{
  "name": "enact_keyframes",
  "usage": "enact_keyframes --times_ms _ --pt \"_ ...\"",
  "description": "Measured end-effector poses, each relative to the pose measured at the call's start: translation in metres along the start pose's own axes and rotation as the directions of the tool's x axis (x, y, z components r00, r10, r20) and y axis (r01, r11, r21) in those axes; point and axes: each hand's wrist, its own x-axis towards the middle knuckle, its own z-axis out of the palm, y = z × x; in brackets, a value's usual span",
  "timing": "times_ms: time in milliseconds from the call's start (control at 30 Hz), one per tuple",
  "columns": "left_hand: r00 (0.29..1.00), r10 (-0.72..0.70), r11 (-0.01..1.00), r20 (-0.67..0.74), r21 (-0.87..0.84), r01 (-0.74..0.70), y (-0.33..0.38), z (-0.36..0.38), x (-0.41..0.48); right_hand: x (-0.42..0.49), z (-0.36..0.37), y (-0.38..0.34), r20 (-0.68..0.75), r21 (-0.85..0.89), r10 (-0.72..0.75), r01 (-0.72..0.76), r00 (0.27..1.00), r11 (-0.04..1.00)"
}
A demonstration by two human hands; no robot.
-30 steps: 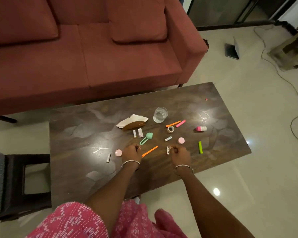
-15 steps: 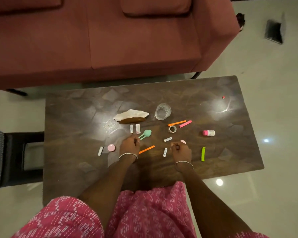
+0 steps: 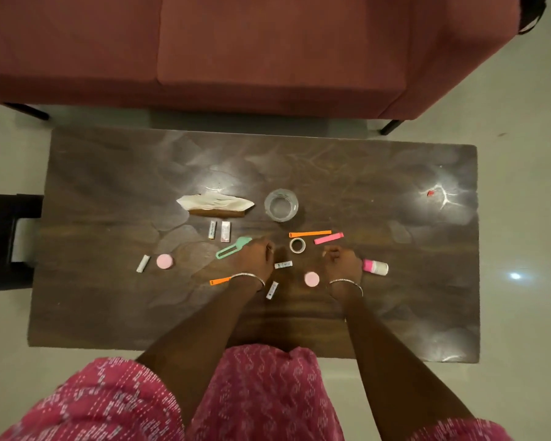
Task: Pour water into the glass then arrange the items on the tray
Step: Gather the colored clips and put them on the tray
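A clear glass (image 3: pixel 281 205) stands upright on the dark table (image 3: pixel 109 300), apart from both hands. My left hand (image 3: pixel 255 254) hovers with curled fingers beside the head of a green plastic tool (image 3: pixel 232 248). With its fingers also curled, my right hand (image 3: pixel 342 261) is just left of a pink-and-white bottle (image 3: pixel 376 267). I see nothing held in either hand. A tape roll (image 3: pixel 297 245) lies between the hands. Pink round caps (image 3: pixel 311 279), small white tubes (image 3: pixel 283 265) and orange and pink strips (image 3: pixel 310 233) lie scattered around. No tray is in view.
A napkin holder with white tissue (image 3: pixel 215 203) sits left of the glass. A red sofa (image 3: pixel 268 52) runs along the table's far side. A black stool (image 3: pixel 7 240) stands at the table's left end. A tiny red scrap (image 3: pixel 430 193) lies far right.
The view has tilted to look straight down over the table. Both hands have moved farther across it, past a small white tube and a pink cap, toward the tape roll.
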Motion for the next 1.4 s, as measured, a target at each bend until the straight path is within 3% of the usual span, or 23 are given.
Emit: enact_keyframes --times_ms 367,633,800,933,1067,1133,1233,1400 --pt "0.968 0.186 0.908 0.169 0.347 -0.235 0.073 0.075 0.087 0.088 0.019 0.019 0.002 0.008 0.085 -0.085 0.996 0.996" --pt "0.971 0.159 0.830 0.175 0.509 -0.228 0.080 0.112 0.108 0.118 0.025 0.027 -0.068 0.256 0.238 -0.214 0.969 0.943" --pt "0.979 0.161 0.788 0.123 0.581 -0.203 0.081 0.116 0.112 0.122 0.027 0.034 -0.072 0.344 0.214 -0.177 0.974 0.922" --pt "0.973 0.184 0.762 0.140 0.605 -0.231 0.086 0.113 0.108 0.127 0.028 0.045 -0.009 0.452 0.221 -0.193 0.975 0.871" --pt "0.962 0.220 0.722 0.162 0.636 -0.273 0.091 0.102 0.092 0.132 0.021 0.053 0.142 0.558 0.230 -0.269 0.963 0.785" --pt "0.960 0.256 0.754 0.115 0.597 -0.273 0.091 0.100 0.085 0.132 0.014 0.057 0.205 0.621 0.218 -0.299 0.954 0.725" --pt "0.977 0.213 0.841 0.014 0.507 -0.190 0.091 0.091 0.069 0.120 0.001 0.051 0.199 0.626 0.195 -0.278 0.960 0.728" --pt "0.998 0.022 0.997 0.065 0.067 -0.026 0.072 0.067 0.039 0.077 -0.014 0.035 0.160 0.686 0.139 -0.211 0.977 0.696"
